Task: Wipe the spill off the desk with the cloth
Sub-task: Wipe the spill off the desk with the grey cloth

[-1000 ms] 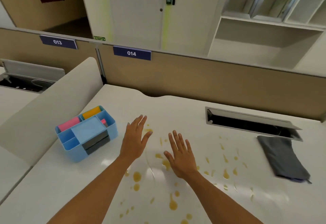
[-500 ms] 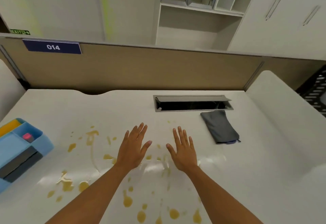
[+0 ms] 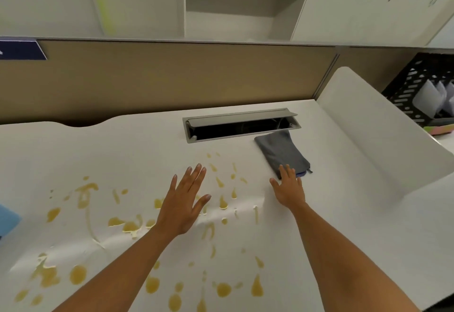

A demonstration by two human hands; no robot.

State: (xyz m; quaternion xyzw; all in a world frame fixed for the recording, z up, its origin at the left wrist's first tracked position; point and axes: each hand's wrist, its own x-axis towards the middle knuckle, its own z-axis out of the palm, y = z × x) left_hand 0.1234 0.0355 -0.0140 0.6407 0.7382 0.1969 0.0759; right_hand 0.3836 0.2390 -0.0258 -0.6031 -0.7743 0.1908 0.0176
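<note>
A yellow-orange spill (image 3: 127, 225) lies in drops and streaks across the left and middle of the white desk (image 3: 356, 225). A folded grey cloth (image 3: 280, 150) rests at the back right, just in front of the cable slot. My right hand (image 3: 288, 189) is flat and open, its fingertips at the cloth's near edge, holding nothing. My left hand (image 3: 184, 203) hovers open with spread fingers over the middle of the spill.
An open cable slot (image 3: 240, 125) with a raised lid cuts into the desk behind the cloth. A tan partition (image 3: 172, 78) closes the back; a white divider (image 3: 383, 135) bounds the right side. A blue organiser corner (image 3: 7, 220) shows at far left. A black crate (image 3: 425, 90) stands beyond the divider.
The view has swung right, so the blue organiser has nearly left the frame. My right hand has moved right and forward to the cloth's near edge. My left hand stays over the spill.
</note>
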